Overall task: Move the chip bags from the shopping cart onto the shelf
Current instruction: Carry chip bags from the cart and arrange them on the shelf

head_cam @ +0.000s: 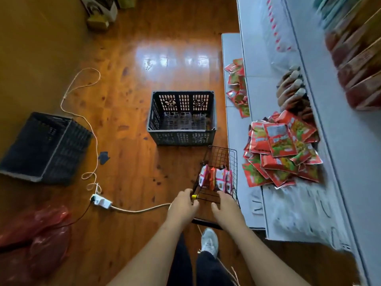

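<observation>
A small black wire shopping cart point(221, 156) stands on the wooden floor beside the grey shelf point(239, 129). Several chip bags point(216, 178), pink, white and orange, stand upright inside it. My left hand point(182, 207) is curled on the cart's handle next to its yellow end cap. My right hand point(226, 209) rests on the handle's right side, fingers bent over it. A heap of red and green snack bags point(280, 149) lies on the shelf just right of the cart.
An upright dark plastic crate point(181, 118) stands just beyond the cart. Another crate point(45, 147) lies overturned at the left. A cord and power strip point(101, 201) trail across the floor. Red plastic bags point(39, 234) sit at lower left. My shoe point(209, 241) is behind the cart.
</observation>
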The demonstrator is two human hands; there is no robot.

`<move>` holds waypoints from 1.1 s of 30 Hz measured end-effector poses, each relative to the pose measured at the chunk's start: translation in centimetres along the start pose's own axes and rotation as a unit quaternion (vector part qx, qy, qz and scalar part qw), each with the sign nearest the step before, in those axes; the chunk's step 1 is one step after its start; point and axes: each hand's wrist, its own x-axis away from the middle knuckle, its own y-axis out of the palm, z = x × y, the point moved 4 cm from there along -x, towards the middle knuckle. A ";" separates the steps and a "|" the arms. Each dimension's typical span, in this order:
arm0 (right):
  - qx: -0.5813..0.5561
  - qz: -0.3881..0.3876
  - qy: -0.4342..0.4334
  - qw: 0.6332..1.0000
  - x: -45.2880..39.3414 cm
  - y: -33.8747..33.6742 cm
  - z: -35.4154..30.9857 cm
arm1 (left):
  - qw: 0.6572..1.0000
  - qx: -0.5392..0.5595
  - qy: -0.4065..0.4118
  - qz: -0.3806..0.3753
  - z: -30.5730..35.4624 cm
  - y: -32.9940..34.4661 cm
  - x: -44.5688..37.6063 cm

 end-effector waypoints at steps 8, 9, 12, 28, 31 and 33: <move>-0.052 -0.010 0.114 0.992 -15.4 8.0 5.7 | 0.997 -0.033 0.023 -0.061 -0.8 8.7 -17.8; -0.053 -0.006 0.120 0.991 -17.5 8.9 6.6 | 0.997 -0.035 0.024 -0.061 -1.0 9.9 -19.9; -0.036 0.012 0.134 0.990 -22.8 11.1 8.7 | 0.998 -0.041 0.013 -0.055 -1.6 13.4 -25.2; -0.184 0.056 0.140 0.971 -27.2 12.9 9.4 | 0.998 -0.061 0.017 -0.008 -2.4 16.0 -29.3; -0.256 0.067 0.100 0.959 -24.3 9.8 7.9 | 0.993 -0.002 0.114 -0.022 -1.5 13.2 -26.1; -0.277 0.073 0.082 0.955 -21.3 7.2 6.4 | 0.981 0.067 0.177 -0.048 0.1 10.5 -23.0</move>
